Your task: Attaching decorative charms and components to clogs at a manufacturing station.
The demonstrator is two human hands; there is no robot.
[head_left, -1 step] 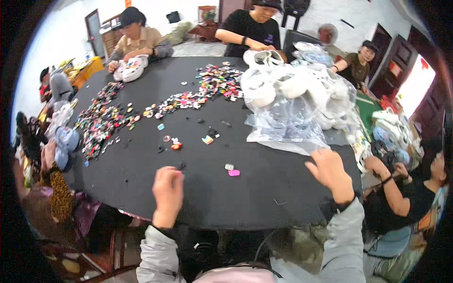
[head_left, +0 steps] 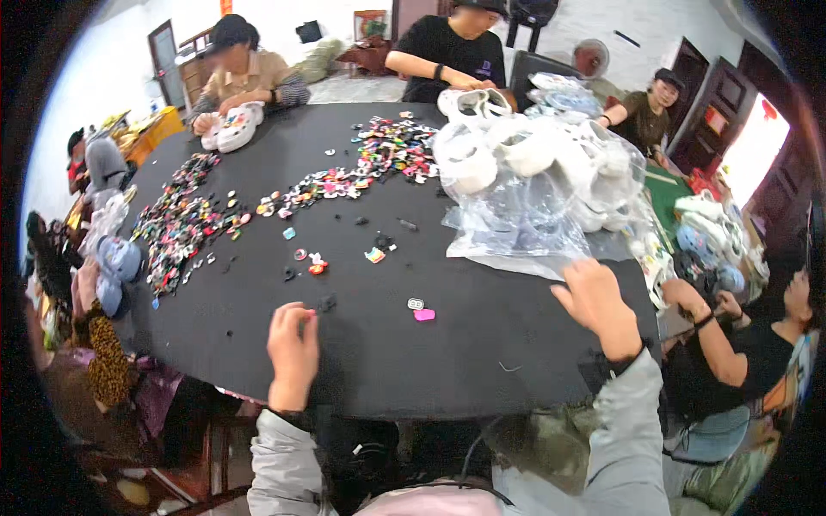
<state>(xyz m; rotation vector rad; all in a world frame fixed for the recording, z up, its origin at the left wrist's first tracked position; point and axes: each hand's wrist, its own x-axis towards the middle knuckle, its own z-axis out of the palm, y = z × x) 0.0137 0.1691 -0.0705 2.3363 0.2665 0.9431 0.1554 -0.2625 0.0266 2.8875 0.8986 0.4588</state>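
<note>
My left hand (head_left: pixel 292 354) is over the near part of the black table, fingers pinched on a small pinkish-red piece (head_left: pixel 310 315), perhaps a shoe charm. Beside its fingertips lies a dark little piece (head_left: pixel 326 303). My right hand (head_left: pixel 600 308) holds nothing, thumb apart from the fingers, close to the near edge of a clear plastic bag (head_left: pixel 516 245). Whether it touches the bag I cannot tell. White clogs (head_left: pixel 529 155) fill the bag. Between my hands lie a bright pink charm (head_left: pixel 424 316) and a grey-and-white charm (head_left: pixel 416 304).
Heaps of colourful shoe charms (head_left: pixel 185 211) spread over the left and middle of the black table (head_left: pixel 413 370). A red-and-white charm (head_left: pixel 317 263) lies nearer. Across the table, one person handles a decorated white clog (head_left: pixel 237 129). Other people sit around; more clogs (head_left: pixel 710 219) are piled right.
My left hand has shifted slightly left, still pinched. The right hand has moved a little farther forward, toward the plastic bag. The view has shifted slightly.
</note>
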